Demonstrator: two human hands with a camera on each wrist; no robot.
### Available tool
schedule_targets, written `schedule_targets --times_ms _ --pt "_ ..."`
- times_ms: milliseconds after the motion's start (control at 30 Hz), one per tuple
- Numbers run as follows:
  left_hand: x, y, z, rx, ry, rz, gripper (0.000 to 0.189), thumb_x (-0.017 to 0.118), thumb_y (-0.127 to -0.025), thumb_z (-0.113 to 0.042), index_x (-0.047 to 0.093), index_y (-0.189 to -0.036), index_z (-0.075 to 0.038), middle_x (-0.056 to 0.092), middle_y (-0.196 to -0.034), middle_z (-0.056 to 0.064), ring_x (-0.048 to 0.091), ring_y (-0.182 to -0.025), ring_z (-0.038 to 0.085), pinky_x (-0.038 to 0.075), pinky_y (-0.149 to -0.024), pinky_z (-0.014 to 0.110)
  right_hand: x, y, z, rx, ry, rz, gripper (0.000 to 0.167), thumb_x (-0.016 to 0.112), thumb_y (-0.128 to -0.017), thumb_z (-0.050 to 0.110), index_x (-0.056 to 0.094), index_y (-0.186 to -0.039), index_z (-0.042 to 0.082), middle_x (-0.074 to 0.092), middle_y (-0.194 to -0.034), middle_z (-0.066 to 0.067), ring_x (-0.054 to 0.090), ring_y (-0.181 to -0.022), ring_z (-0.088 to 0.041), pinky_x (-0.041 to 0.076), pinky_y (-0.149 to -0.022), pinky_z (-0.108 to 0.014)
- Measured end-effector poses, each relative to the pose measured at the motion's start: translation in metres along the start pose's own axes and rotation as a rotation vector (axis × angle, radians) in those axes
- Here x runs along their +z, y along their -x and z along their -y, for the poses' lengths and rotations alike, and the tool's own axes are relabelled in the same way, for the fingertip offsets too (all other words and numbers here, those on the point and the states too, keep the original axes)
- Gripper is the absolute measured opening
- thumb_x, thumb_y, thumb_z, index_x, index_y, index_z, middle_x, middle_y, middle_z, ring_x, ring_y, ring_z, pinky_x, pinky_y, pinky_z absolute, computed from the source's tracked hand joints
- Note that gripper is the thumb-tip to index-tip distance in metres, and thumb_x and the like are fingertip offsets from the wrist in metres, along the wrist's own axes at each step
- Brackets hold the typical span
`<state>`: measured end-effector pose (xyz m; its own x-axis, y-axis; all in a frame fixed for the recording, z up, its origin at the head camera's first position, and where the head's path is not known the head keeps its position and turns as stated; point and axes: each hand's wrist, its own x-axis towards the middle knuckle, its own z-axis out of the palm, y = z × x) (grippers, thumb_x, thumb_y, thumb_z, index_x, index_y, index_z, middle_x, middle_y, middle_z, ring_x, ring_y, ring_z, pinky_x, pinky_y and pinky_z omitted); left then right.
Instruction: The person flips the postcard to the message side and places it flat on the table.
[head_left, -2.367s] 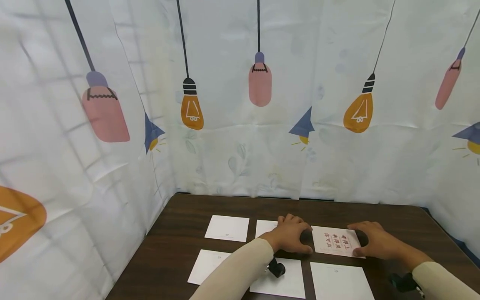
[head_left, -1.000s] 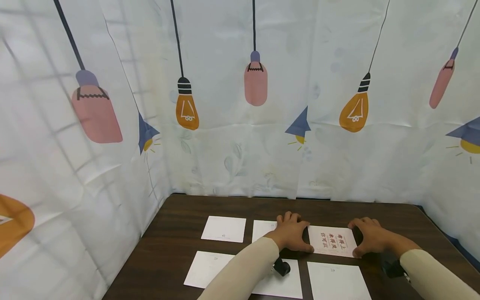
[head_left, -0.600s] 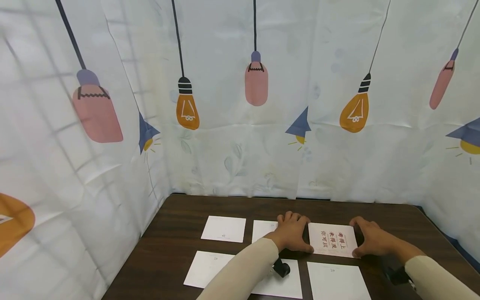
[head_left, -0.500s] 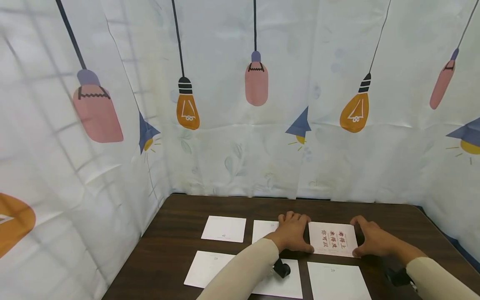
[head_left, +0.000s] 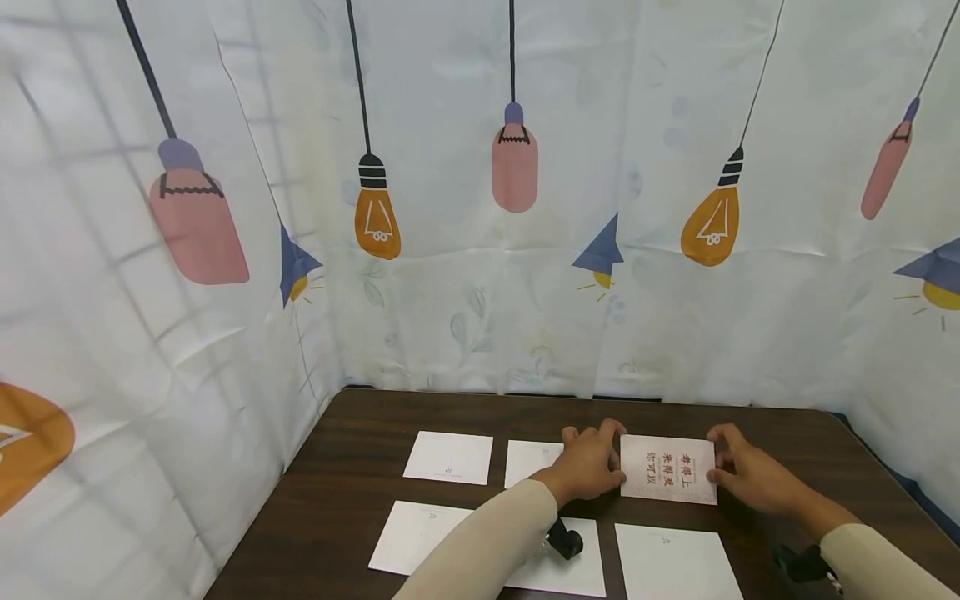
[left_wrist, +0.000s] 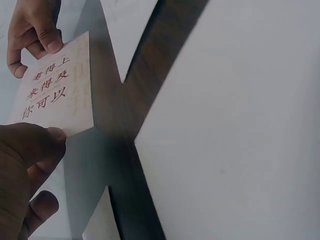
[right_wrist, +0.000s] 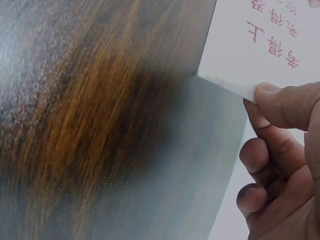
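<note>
A pale card (head_left: 668,469) with red Chinese characters is raised off the dark table, held at both short edges. My left hand (head_left: 585,462) pinches its left edge; in the left wrist view the thumb (left_wrist: 56,134) lies on the printed face. From the other side my right hand (head_left: 752,471) pinches the right edge. The right wrist view shows that thumb (right_wrist: 280,102) on top of the card's border (right_wrist: 235,75), with the index finger beneath and the other fingers curled below.
White cards lie in two rows on the table (head_left: 360,475): one at the back left (head_left: 448,457), another (head_left: 528,458) partly behind my left hand, a front-right one (head_left: 678,562) and a front-left one (head_left: 420,533). My left sleeve covers parts of the front row. A patterned curtain hangs behind.
The printed card has come up off the table and tilted toward me. Both hands have gone from spread fingers at its edges to pinching it, and have risen slightly.
</note>
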<state>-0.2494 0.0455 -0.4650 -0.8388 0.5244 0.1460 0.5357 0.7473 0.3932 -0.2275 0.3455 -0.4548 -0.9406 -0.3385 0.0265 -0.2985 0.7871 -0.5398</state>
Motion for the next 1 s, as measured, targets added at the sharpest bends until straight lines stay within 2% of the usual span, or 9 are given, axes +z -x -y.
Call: schedule_targets --times_ms 133,333,433,567,633,833,933,1000 --pt "-0.003 0.0 0.0 -0.017 0.045 -0.009 0.063 0.079 -0.091 -0.028 0.042 -0.142 -0.022 0.057 -0.077 -0.025 0.052 -0.083 -0.005 0.024 -0.094 0.038 -0.004 0.001 0.004 -0.003 0.0 -0.022 0.062 0.073 -0.094 0.009 0.029 -0.135 -0.004 0.067 -0.096 -0.006 0.057 -0.076 -0.016 0.047 -0.065 -0.034" --pt "-0.003 -0.001 0.002 -0.026 0.093 -0.017 0.065 0.08 -0.091 -0.025 0.041 -0.143 -0.021 0.058 -0.075 -0.024 0.052 -0.076 -0.008 0.023 -0.096 0.04 -0.007 -0.001 0.004 0.04 -0.011 -0.026 0.064 0.074 -0.094 0.014 0.031 -0.136 -0.007 0.07 -0.101 -0.009 0.066 -0.089 -0.022 0.052 -0.072 -0.043" --pt "-0.004 0.0 0.002 -0.025 0.1 -0.02 0.062 0.08 -0.091 -0.025 0.042 -0.14 -0.02 0.058 -0.075 -0.025 0.052 -0.077 -0.007 0.023 -0.094 0.039 -0.008 -0.001 0.002 0.049 -0.022 -0.011 0.057 0.074 -0.095 0.017 0.041 -0.133 -0.007 0.071 -0.102 -0.006 0.066 -0.091 -0.022 0.052 -0.073 -0.043" --pt "-0.005 0.001 0.003 -0.012 0.096 -0.028 0.051 0.079 -0.093 -0.026 0.049 -0.133 -0.02 0.06 -0.079 -0.025 0.052 -0.084 -0.005 0.023 -0.093 0.039 -0.008 0.0 0.0 0.016 -0.036 0.005 0.036 0.072 -0.097 0.019 0.059 -0.123 -0.003 0.07 -0.102 -0.001 0.066 -0.092 -0.019 0.052 -0.073 -0.037" --pt "-0.006 0.001 0.004 0.002 0.087 -0.035 0.043 0.078 -0.093 -0.027 0.053 -0.128 -0.022 0.06 -0.083 -0.024 0.051 -0.087 -0.003 0.023 -0.092 0.039 -0.008 0.001 -0.001 -0.012 -0.045 0.002 0.029 0.07 -0.098 0.019 0.064 -0.121 0.001 0.07 -0.104 -0.001 0.066 -0.094 -0.021 0.053 -0.073 -0.037" --pt "-0.005 0.001 0.006 0.06 0.065 -0.072 0.017 0.072 -0.097 -0.028 0.059 -0.108 -0.026 0.06 -0.09 -0.022 0.044 -0.088 -0.001 0.02 -0.088 0.038 -0.01 0.006 0.001 -0.04 -0.051 -0.024 0.033 0.062 -0.104 0.028 0.065 -0.125 0.003 0.068 -0.12 -0.015 0.064 -0.11 -0.042 0.054 -0.081 -0.057" --pt "-0.006 0.002 0.006 0.079 0.058 -0.087 0.01 0.069 -0.099 -0.029 0.06 -0.102 -0.026 0.064 -0.091 -0.022 0.044 -0.092 0.0 0.02 -0.088 0.038 -0.011 0.007 0.0 -0.032 -0.053 -0.018 0.033 0.058 -0.106 0.03 0.065 -0.125 0.003 0.067 -0.121 -0.017 0.064 -0.111 -0.044 0.053 -0.082 -0.06" --pt "-0.008 0.002 0.007 0.083 0.056 -0.095 0.007 0.068 -0.1 -0.03 0.063 -0.104 -0.026 0.066 -0.092 -0.022 0.045 -0.096 0.001 0.019 -0.089 0.039 -0.012 0.007 0.0 -0.026 -0.059 -0.012 0.033 0.057 -0.107 0.03 0.064 -0.125 0.005 0.068 -0.121 -0.016 0.064 -0.111 -0.043 0.053 -0.082 -0.059"
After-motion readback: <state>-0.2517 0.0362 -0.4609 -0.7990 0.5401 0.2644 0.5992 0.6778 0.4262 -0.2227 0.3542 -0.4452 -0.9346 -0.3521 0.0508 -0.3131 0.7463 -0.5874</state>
